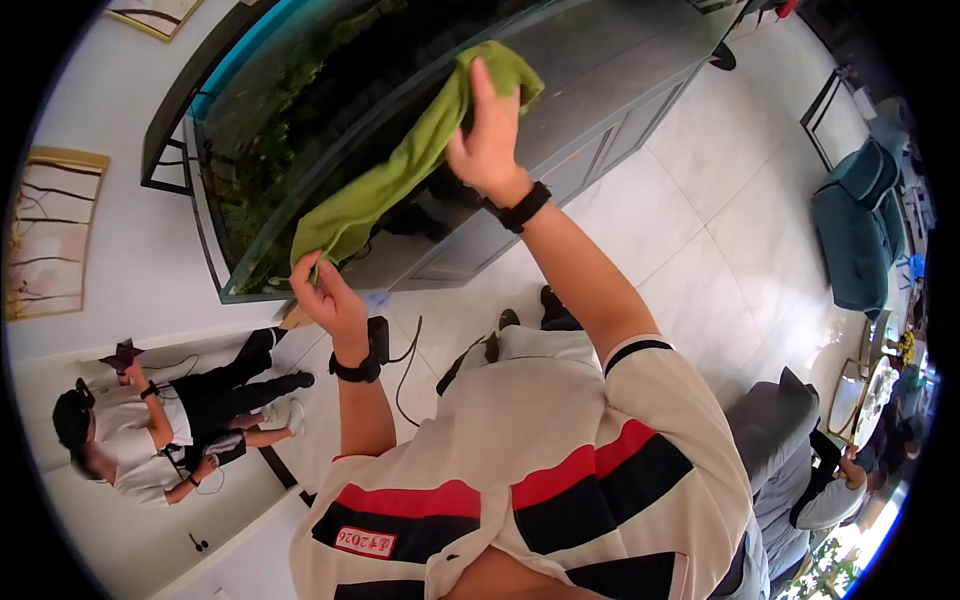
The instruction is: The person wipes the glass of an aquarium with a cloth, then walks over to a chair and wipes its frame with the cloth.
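A green cloth (385, 190) stretches between my two hands along the top edge and front of a glass aquarium (265, 245). At its lower left end, my left hand (330, 303) pinches the cloth between thumb and fingers. My right hand (490, 135) grips the upper right end, its fingers partly hidden by the fabric. Dark water and green plants (290, 120) show behind the glass.
The aquarium stands on a grey cabinet (610, 135). Another person (150, 430) is by the wall at left, holding a dark cloth. A teal armchair (855, 230) stands at right on the tiled floor (710, 240). A framed picture (60, 235) hangs at left.
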Action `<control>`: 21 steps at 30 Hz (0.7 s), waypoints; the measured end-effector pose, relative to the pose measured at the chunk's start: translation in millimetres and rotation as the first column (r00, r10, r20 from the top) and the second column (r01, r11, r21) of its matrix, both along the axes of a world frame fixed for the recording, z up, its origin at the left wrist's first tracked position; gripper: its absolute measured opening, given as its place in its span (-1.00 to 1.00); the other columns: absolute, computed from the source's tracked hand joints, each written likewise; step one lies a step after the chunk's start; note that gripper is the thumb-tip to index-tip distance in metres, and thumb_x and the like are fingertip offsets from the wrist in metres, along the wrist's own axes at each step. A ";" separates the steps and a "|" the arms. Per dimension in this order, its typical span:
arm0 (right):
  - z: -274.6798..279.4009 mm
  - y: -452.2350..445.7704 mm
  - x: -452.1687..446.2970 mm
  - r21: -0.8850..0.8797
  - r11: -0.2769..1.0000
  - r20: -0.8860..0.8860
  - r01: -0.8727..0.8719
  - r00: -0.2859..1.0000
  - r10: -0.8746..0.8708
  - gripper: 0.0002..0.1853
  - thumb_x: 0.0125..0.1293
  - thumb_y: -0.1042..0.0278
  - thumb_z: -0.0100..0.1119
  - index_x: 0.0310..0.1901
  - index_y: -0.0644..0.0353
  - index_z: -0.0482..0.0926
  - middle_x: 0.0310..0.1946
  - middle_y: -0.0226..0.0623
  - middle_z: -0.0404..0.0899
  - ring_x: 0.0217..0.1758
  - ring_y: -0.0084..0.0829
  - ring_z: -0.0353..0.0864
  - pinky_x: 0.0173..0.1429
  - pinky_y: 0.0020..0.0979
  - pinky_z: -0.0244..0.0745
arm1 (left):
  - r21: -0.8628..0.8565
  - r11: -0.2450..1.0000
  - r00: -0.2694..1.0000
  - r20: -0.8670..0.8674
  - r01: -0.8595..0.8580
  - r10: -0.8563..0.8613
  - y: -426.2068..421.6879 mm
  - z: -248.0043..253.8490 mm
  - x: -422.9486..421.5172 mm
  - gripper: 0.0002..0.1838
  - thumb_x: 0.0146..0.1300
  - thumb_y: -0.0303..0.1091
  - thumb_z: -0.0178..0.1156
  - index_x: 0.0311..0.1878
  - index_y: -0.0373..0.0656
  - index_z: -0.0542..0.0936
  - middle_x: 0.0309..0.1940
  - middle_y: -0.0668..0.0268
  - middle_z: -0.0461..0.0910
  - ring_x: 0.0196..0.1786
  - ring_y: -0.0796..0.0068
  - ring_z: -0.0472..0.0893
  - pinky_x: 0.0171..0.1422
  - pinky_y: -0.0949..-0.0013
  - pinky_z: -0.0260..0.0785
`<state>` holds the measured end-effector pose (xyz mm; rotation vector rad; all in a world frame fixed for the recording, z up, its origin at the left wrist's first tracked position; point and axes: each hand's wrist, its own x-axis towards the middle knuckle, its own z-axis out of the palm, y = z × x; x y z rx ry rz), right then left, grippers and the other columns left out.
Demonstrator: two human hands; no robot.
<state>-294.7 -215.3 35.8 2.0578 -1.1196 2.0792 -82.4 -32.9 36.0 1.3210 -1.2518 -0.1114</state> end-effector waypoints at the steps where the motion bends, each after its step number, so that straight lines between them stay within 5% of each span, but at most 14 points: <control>1: 3.4 -6.1 -3.0 -0.030 1.000 0.032 0.008 0.999 -0.007 -0.18 0.08 0.46 0.17 0.45 0.28 0.17 -0.04 0.05 0.50 0.02 0.12 0.42 0.36 0.21 0.10 | -0.024 1.000 1.000 0.015 0.012 -0.011 -2.6 3.0 -1.3 -0.79 0.50 -0.42 0.03 0.09 -0.29 0.43 -0.10 0.26 0.45 -0.21 0.61 0.42 -0.15 0.53 0.28; 3: 7.3 -2.6 -6.6 0.003 1.000 0.009 0.028 1.000 -0.028 -0.20 0.08 0.50 0.15 0.43 0.29 0.18 -0.01 0.04 0.49 0.03 0.12 0.42 0.35 0.18 0.11 | -0.071 0.997 0.998 0.048 0.034 -0.031 -8.5 8.3 -4.8 -0.80 0.52 -0.35 0.02 0.08 -0.23 0.44 -0.27 0.41 0.40 -0.47 0.77 0.21 -0.42 0.56 0.05; 6: 11.8 3.4 -1.4 0.027 0.999 0.056 0.018 0.998 -0.020 -0.21 0.08 0.49 0.15 0.43 0.29 0.19 -0.01 0.03 0.49 0.03 0.12 0.42 0.34 0.13 0.14 | -0.066 0.995 0.997 0.049 0.068 -0.065 -10.9 10.6 -2.8 -0.81 0.52 -0.37 0.01 0.08 -0.24 0.44 -0.33 0.43 0.37 -0.51 0.77 0.17 -0.45 0.55 -0.01; 21: 16.1 25.7 17.1 0.062 0.998 0.053 -0.013 0.999 0.010 -0.25 0.09 0.52 0.16 0.40 0.30 0.25 0.01 0.08 0.47 0.08 0.18 0.38 0.27 0.01 0.25 | -0.048 0.990 0.988 0.096 0.129 -0.124 -14.3 14.3 3.4 -0.80 0.52 -0.36 0.01 0.08 -0.25 0.45 -0.22 0.35 0.50 -0.45 0.76 0.30 -0.38 0.60 0.15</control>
